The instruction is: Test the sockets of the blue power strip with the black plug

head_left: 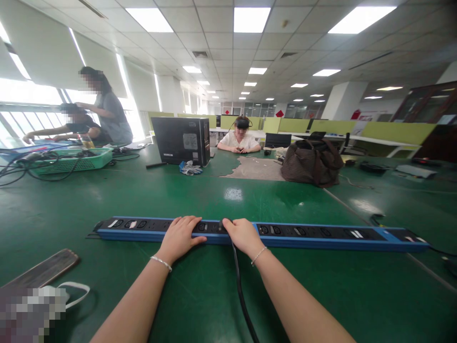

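A long blue power strip with black sockets (307, 243) lies across the green table. My left hand (182, 234) rests on the strip left of its middle, fingers over the far edge and thumb on the near side, holding it. Just to the right, my right hand (243, 234) is closed round the plug end of a black cable, at a socket near the strip's middle. The black cable (240, 286) runs from under this hand toward the near edge of the view. Whether the plug sits fully in the socket is hidden by the fingers.
On the green table (178, 200) stand a black computer case (182, 140), gloves (191, 167), a brown bag (312, 162) and a green basket (74, 162) with cables. A phone-like object (43, 270) lies near left. One person sits opposite; two others are at the left.
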A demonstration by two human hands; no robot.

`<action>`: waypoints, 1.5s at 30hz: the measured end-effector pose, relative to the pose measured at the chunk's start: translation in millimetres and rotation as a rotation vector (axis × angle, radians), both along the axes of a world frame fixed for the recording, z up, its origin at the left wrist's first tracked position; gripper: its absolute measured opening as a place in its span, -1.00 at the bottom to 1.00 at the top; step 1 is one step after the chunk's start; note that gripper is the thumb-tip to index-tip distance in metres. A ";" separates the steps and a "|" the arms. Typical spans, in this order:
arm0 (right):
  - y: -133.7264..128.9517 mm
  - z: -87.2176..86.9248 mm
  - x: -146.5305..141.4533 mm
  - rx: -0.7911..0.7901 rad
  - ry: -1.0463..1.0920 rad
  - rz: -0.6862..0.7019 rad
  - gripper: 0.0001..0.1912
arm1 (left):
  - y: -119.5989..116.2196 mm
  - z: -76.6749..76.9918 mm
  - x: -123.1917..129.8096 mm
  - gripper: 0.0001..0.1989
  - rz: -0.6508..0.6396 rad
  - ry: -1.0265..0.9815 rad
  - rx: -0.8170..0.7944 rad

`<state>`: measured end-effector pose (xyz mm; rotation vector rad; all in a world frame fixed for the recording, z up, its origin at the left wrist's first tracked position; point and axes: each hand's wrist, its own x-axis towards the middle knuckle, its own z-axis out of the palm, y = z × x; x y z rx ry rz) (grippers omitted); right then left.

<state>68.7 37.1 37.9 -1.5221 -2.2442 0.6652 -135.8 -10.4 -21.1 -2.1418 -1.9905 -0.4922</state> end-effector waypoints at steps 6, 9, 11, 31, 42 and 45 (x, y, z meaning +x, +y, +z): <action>0.5 -2.1 -24.0 -0.036 -0.077 0.013 -0.41 | -1.3 9.3 8.5 -0.47 0.009 -0.136 0.022; 5.6 -8.5 -27.3 -0.056 -0.078 -0.010 -0.42 | -5.0 28.2 27.3 -0.61 0.073 -0.315 0.031; 11.1 -13.8 -26.1 -0.090 -0.037 -0.002 -0.44 | -7.5 40.0 42.9 -0.61 0.015 -0.442 -0.135; 25.1 -59.1 93.1 0.535 -0.246 0.093 -0.53 | 4.9 50.2 46.9 -0.58 0.304 -0.522 -0.153; 23.2 -61.5 93.0 0.530 -0.291 0.109 -0.49 | 6.3 48.3 65.1 -0.71 0.354 -0.400 -0.216; 23.1 -62.1 93.3 0.537 -0.275 0.111 -0.49 | 8.2 49.8 70.9 -0.73 0.345 -0.342 -0.224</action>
